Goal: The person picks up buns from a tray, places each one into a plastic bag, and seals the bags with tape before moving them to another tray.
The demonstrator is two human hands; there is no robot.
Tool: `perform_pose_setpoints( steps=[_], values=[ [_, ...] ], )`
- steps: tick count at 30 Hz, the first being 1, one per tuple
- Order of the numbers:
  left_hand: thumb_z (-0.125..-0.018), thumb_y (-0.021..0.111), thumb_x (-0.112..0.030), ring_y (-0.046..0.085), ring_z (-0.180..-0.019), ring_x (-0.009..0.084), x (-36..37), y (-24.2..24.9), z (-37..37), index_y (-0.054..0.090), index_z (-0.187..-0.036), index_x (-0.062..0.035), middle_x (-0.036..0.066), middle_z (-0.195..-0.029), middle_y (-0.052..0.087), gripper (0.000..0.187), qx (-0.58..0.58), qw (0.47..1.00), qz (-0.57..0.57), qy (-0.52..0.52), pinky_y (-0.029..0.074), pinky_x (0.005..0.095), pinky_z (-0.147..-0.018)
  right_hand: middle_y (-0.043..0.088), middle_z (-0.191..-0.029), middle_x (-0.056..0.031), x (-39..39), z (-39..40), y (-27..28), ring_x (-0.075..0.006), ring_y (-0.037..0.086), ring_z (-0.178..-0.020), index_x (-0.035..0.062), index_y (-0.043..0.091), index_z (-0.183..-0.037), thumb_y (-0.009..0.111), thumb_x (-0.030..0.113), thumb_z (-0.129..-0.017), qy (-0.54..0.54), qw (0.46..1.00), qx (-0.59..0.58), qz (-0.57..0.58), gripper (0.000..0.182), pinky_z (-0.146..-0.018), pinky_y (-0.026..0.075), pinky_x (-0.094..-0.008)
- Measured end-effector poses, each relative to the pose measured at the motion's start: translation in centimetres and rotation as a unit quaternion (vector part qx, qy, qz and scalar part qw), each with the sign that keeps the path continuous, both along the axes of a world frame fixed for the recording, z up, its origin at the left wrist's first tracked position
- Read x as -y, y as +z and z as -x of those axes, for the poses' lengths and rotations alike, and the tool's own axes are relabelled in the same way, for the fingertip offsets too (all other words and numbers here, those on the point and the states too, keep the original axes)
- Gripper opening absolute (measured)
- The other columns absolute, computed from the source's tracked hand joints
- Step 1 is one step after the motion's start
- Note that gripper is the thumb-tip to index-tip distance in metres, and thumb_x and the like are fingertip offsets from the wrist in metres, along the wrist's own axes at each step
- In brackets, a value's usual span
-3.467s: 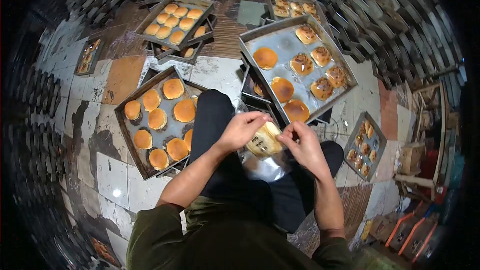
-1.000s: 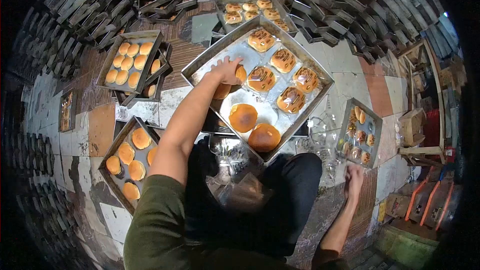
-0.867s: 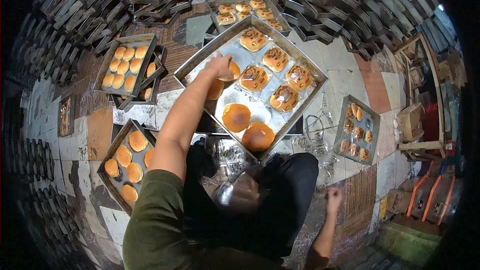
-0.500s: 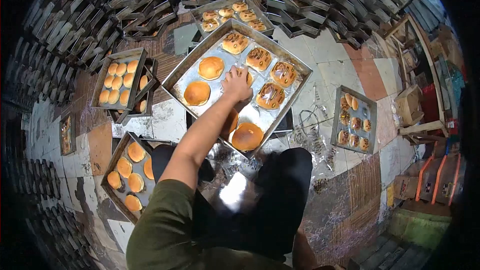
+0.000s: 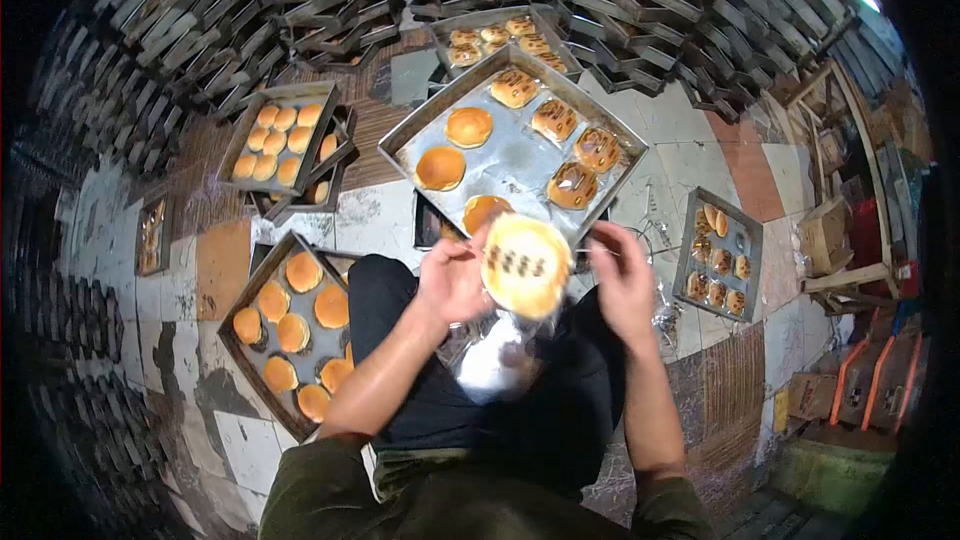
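Gripped at its edge by the closed left hand (image 5: 452, 280), a round bun (image 5: 526, 265) is held above the lap, just before the big metal tray (image 5: 400, 145), while the half-open right hand (image 5: 622, 280) is kept beside it, empty.

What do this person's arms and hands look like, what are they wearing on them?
Both hands, the left hand and the right hand, are bare, with no gloves; no rings or watch can be made out. The forearms are uncovered; dark olive-green sleeves are pushed up to about the elbows.
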State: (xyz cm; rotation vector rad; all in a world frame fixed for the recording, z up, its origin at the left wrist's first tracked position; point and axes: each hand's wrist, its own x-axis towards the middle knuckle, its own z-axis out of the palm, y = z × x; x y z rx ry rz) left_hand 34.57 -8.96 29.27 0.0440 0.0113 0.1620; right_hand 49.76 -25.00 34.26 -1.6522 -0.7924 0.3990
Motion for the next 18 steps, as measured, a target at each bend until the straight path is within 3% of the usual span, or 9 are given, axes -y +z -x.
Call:
perform_pose_setpoints(
  steps=[1, 3, 4, 5, 7, 8, 15, 17, 18],
  values=[
    [-0.084, 0.044, -0.028, 0.045, -0.116, 0.0323, 1.8, 1.1, 1.1, 0.042, -0.124, -0.0041, 0.017, -0.126, 0.047, 0.047, 0.023, 0.998, 0.059, 0.002, 0.035, 0.0459, -0.099, 0.060, -0.098, -0.0067, -1.4, 1.3, -0.2, -0.0120, 0.056, -0.087, 0.0005, 0.053, -0.112, 0.057, 0.015, -0.086, 0.047, 0.998, 0.021, 0.019, 0.029, -0.076, 0.044, -0.0228],
    [-0.089, 0.042, -0.036, 0.049, -0.113, 0.0301, 4.5, 1.4, 3.8, 0.043, -0.124, -0.0050, 0.015, -0.124, 0.049, 0.047, -0.249, 0.966, -0.039, 0.057, 0.037, 0.0441, -0.097, 0.061, -0.095, -0.0057, -2.5, 4.4, 0.5, -0.0107, 0.055, -0.084, 0.0008, 0.052, -0.113, 0.059, 0.016, -0.085, 0.134, 0.983, -0.112, 0.048, 0.033, -0.074, 0.044, -0.0213],
    [-0.092, 0.040, -0.038, 0.051, -0.110, 0.0284, 4.9, 1.4, 5.1, 0.042, -0.125, -0.0055, 0.015, -0.122, 0.050, 0.047, -0.279, 0.956, -0.086, 0.030, 0.039, 0.0425, -0.096, 0.060, -0.089, -0.0037, -2.2, 5.3, 0.8, -0.0089, 0.054, -0.080, 0.0002, 0.055, -0.108, 0.061, 0.017, -0.084, 0.164, 0.972, -0.147, 0.078, 0.030, -0.072, 0.043, -0.0203],
    [-0.093, 0.041, -0.031, 0.053, -0.107, 0.0216, 4.9, 0.4, 6.4, 0.043, -0.124, -0.0054, 0.012, -0.118, 0.053, 0.039, -0.217, 0.966, -0.135, 0.038, 0.044, 0.0363, -0.091, 0.060, -0.089, -0.0037, -2.0, 5.9, 0.5, -0.0089, 0.054, -0.080, 0.0002, 0.055, -0.108, 0.061, 0.017, -0.084, 0.172, 0.971, -0.145, 0.083, 0.030, -0.072, 0.043, -0.0203],
    [-0.093, 0.041, -0.029, 0.055, -0.103, 0.0190, 4.8, 0.2, 7.6, 0.043, -0.124, -0.0059, 0.011, -0.114, 0.055, 0.038, -0.198, 0.957, -0.210, 0.043, 0.045, 0.0332, -0.088, 0.059, -0.086, -0.0021, -1.5, 6.6, -0.5, -0.0073, 0.052, -0.077, 0.0002, 0.059, -0.101, 0.063, 0.017, -0.083, 0.222, 0.955, -0.172, 0.097, 0.025, -0.070, 0.042, -0.0198],
    [-0.093, 0.041, -0.029, 0.055, -0.103, 0.0190, 5.0, 0.3, 8.0, 0.043, -0.124, -0.0059, 0.011, -0.114, 0.055, 0.038, -0.200, 0.958, -0.201, 0.048, 0.045, 0.0332, -0.088, 0.058, -0.084, -0.0004, -1.5, 7.0, -0.7, -0.0061, 0.051, -0.076, 0.0001, 0.061, -0.094, 0.064, 0.014, -0.081, 0.226, 0.951, -0.169, 0.124, 0.019, -0.069, 0.041, -0.0193],
    [-0.094, 0.041, -0.023, 0.058, -0.090, 0.0133, 1.9, 2.9, 8.8, 0.054, -0.112, -0.0020, 0.007, -0.100, 0.060, 0.030, -0.276, 0.915, -0.291, 0.039, 0.046, 0.0259, -0.080, 0.057, -0.083, 0.0003, -2.2, 7.7, 1.0, -0.0058, 0.050, -0.074, 0.0010, 0.061, -0.089, 0.065, 0.011, -0.080, 0.216, 0.953, -0.195, 0.085, 0.014, -0.067, 0.040, -0.0201],
    [-0.093, 0.044, -0.021, 0.057, -0.089, 0.0134, 1.8, 3.5, 8.2, 0.057, -0.105, 0.0030, 0.009, -0.099, 0.061, 0.030, -0.288, 0.816, -0.493, 0.088, 0.047, 0.0275, -0.079, 0.055, -0.083, -0.0006, -2.3, 7.6, 2.0, -0.0067, 0.050, -0.075, 0.0017, 0.060, -0.086, 0.065, 0.011, -0.079, 0.220, 0.959, -0.141, 0.107, 0.013, -0.068, 0.040, -0.0213],
    [-0.092, 0.047, -0.019, 0.057, -0.086, 0.0119, 1.7, 3.6, 7.8, 0.060, -0.098, 0.0045, 0.008, -0.094, 0.062, 0.028, -0.303, 0.788, -0.522, 0.121, 0.046, 0.0254, -0.077, 0.055, -0.083, -0.0010, -2.4, 7.4, 2.6, -0.0082, 0.050, -0.076, 0.0022, 0.060, -0.085, 0.066, 0.011, -0.078, 0.252, 0.955, -0.098, 0.122, 0.012, -0.069, 0.040, -0.0227]
  ],
)
